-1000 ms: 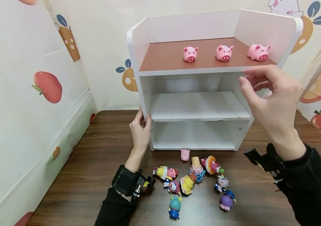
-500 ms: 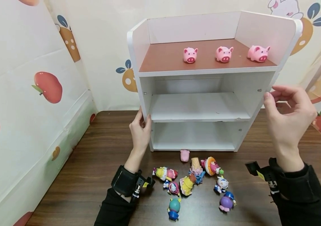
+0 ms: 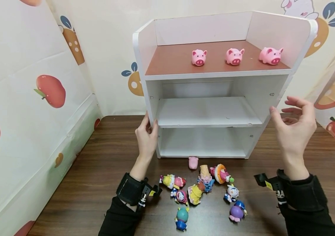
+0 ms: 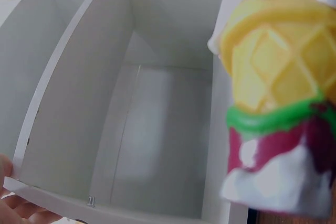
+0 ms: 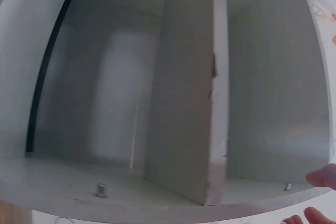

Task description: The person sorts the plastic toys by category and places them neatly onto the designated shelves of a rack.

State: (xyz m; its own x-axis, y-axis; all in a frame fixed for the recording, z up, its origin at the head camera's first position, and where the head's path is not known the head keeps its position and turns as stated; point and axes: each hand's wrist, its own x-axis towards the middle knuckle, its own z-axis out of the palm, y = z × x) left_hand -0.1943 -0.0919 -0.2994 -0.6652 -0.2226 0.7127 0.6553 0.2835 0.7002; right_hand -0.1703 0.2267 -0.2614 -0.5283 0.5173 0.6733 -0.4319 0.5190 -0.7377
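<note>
A white toy shelf (image 3: 208, 126) stands on the wooden table, with a brown top and two tiers below. My left hand (image 3: 147, 137) holds the edge of its left side panel, thumb in front and fingers around the outer side. Beside the right side panel is my right hand (image 3: 295, 126), its fingers loosely bent and nothing between them. In the right wrist view the thumb (image 5: 323, 177) appears close to the panel edge; contact is unclear. Three pink toy pigs, a left one (image 3: 199, 57), a middle one (image 3: 234, 56) and a right one (image 3: 271, 56), stand along the top.
Several small figurines lie before the shelf, among them a yellow one (image 3: 195, 193), a teal one (image 3: 182, 218) and a purple one (image 3: 237, 211). A pink figure (image 3: 193, 162) sits against the shelf's base. Fruit-patterned sheets (image 3: 111, 39) cover the walls.
My right hand has moved down from in front of the top board to beside the right panel, then slightly left. The left hand and the pigs have stayed in place.
</note>
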